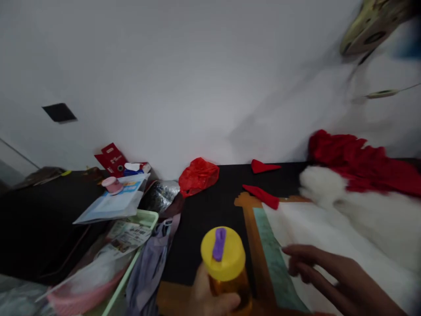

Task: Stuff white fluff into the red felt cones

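My left hand is wrapped round an amber bottle at the bottom middle. The bottle stands upright and has a yellow lid with a purple flip spout. My right hand hovers at the lower right over white material, beside a green patterned strip. Its index finger reaches left and the other fingers curl loosely, with nothing seen between them. The two hands are apart.
Two red cloth pieces and a red plastic bag lie at the back. White fluffy stuff and red fabric are on the right. A pale green basket, purple straps and a plastic packet sit left.
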